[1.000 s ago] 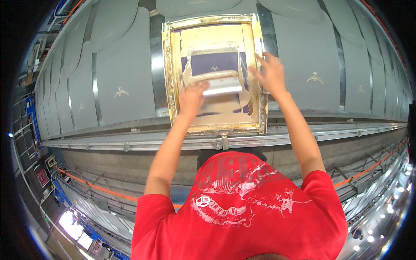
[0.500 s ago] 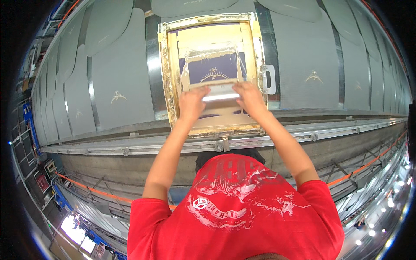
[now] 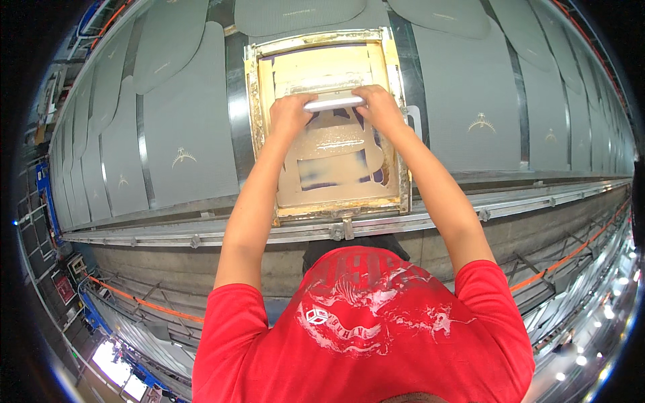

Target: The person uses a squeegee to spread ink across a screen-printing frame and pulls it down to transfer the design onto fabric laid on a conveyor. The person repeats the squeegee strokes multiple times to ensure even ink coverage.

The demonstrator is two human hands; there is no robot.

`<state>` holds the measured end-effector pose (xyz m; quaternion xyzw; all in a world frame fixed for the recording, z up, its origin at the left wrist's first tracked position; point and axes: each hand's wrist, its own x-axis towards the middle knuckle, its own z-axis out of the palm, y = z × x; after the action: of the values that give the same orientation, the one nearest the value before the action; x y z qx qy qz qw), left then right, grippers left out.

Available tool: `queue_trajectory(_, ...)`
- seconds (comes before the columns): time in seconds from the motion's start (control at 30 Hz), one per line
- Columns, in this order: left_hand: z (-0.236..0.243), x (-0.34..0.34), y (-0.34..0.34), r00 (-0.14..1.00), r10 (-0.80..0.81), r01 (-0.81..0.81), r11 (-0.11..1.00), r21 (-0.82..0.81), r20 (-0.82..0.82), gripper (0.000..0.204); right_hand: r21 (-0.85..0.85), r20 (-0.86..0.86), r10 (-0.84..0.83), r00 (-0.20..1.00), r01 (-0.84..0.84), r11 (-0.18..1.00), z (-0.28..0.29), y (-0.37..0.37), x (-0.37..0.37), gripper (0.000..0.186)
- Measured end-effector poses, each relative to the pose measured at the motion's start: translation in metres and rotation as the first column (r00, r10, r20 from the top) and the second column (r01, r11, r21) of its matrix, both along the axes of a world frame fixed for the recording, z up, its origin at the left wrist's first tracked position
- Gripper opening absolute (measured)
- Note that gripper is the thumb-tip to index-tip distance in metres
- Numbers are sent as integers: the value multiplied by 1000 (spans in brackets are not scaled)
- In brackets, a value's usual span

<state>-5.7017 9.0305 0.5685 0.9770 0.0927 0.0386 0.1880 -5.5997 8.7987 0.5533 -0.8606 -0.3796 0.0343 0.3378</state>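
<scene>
My left hand [image 3: 290,115] and my right hand [image 3: 377,107] are closed on the two ends of a squeegee [image 3: 334,103], a wide bar with a pale metallic edge. It stands across the far half of a screen printing frame [image 3: 316,211], whose rails are yellowish and crusted with dried ink. Wet beige ink [image 3: 329,143] is smeared over the mesh on the near side of the squeegee. Dark purple mesh shows in patches around and through the ink. My fingertips are partly hidden behind the bar.
Grey cut panels [image 3: 185,121] with small pale emblems lie in a row on both sides of the frame. A long metal rail [image 3: 269,235] with clamps runs along the near table edge. A white handle-like loop [image 3: 415,122] sticks out at the frame's right side.
Both hands have pushed the squeegee away from me, from mid-screen to the far half. Beige ink now covers most of the purple area and the emblem that showed on the mesh.
</scene>
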Motion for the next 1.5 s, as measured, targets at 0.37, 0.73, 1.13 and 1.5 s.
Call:
queue_trajectory(0.37, -7, -155, -62, 993, -87, 85, 996, -36, -78, 51, -41, -162, 77, 984, -85, 996, 9, -71, -141, 45)
queue_trajectory(0.73, 13, 35, 14, 999, 10, -11, 999, -38, -30, 40, 14, 17, -11, 1000, 11, 1000, 6, 12, 35, 37)
queue_trajectory(1.13, -2, -105, -47, 991, -19, 16, 1000, -18, -129, 41, -61, -216, 21, 976, -35, 998, 6, -59, -109, 41)
queue_trajectory(1.5, -5, -173, -80, 997, -81, 81, 993, -81, 9, 47, 157, -223, -520, 825, 557, 816, -46, -112, -15, 33)
